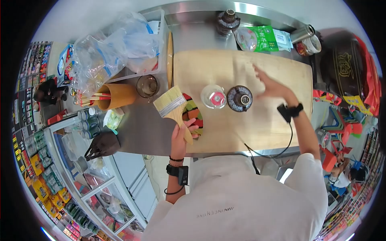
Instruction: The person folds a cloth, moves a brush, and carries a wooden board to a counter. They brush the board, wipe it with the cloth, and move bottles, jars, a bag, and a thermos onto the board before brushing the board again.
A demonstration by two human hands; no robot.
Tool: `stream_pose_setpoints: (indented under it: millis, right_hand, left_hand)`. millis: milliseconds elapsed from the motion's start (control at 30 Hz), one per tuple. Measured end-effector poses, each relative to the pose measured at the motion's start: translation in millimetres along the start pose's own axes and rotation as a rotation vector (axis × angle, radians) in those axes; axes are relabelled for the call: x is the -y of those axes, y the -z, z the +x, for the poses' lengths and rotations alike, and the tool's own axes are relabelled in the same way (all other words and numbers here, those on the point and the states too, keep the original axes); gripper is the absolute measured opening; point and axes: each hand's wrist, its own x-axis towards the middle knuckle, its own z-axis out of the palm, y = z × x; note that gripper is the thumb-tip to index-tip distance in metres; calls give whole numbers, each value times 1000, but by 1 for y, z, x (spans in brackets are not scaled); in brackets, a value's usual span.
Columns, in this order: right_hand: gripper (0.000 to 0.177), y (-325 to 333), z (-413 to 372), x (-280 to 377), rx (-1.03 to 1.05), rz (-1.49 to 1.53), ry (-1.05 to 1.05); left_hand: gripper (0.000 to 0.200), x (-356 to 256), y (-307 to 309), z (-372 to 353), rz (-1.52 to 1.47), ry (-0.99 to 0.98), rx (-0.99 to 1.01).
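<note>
My left hand (181, 134) grips the wooden handle of a wide, pale-bristled paintbrush (172, 103), its bristles pointing up and to the left. Just beyond those fingers, partly behind the brush, lies a red, green and black patterned piece (194, 114), perhaps cloth. Over the right half of the wooden board (281, 120), my right hand (272, 85) has its fingers spread and blurred, with nothing in them. To its left stands a dark brown, narrow-necked pot (240, 99). A clear glass cup (214, 97) with a red and white mark sits beside that pot.
A white bin (161, 44) of plastic bags stands back left, near a bamboo holder (116, 96) and a brown glass mug (147, 86). Another dark pot (228, 22), a green packet (263, 39) and a metal tumbler (302, 34) line the back. A black cable (277, 155) crosses the front edge.
</note>
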Motion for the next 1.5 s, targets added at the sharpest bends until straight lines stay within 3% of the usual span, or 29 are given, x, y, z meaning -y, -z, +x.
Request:
stream_pose_setpoints:
  millis: [33, 100, 167, 300, 400, 567, 767, 1033, 1200, 1400, 1500]
  right_hand:
    - [125, 22, 26, -2, -41, 76, -98]
    - [121, 52, 101, -26, -318, -169, 138]
    - [119, 64, 171, -29, -555, -214, 104]
    - [114, 58, 239, -26, -703, -264, 11]
    - [106, 53, 245, -18, -724, -290, -56]
    - [96, 61, 209, -10, -728, -289, -40]
    - [101, 82, 70, 12, -786, -112, 56]
    - [103, 7, -121, 1, -669, -63, -96]
    - [101, -39, -149, -5, -568, 56, -145]
    - [102, -42, -154, 9, -520, 38, -149]
    - [105, -40, -165, -6, -522, -195, 75]
  left_hand:
    - [28, -2, 1, 1, 11, 3, -5]
    - [27, -4, 0, 4, 12, 4, -24]
    - [27, -9, -3, 6, 2, 14, -48]
    - [28, -15, -8, 5, 21, 2, -75]
    - [29, -14, -6, 6, 27, 7, -74]
    - [30, -12, -6, 4, 47, 9, -83]
    - [32, -14, -3, 1, 86, -27, -68]
    - [31, -16, -18, -29, 46, -115, -142]
    - [35, -11, -47, -56, -2, -183, -135]
    - [32, -10, -85, -82, -40, -236, -100]
    - [30, -9, -104, -93, -9, -266, -78]
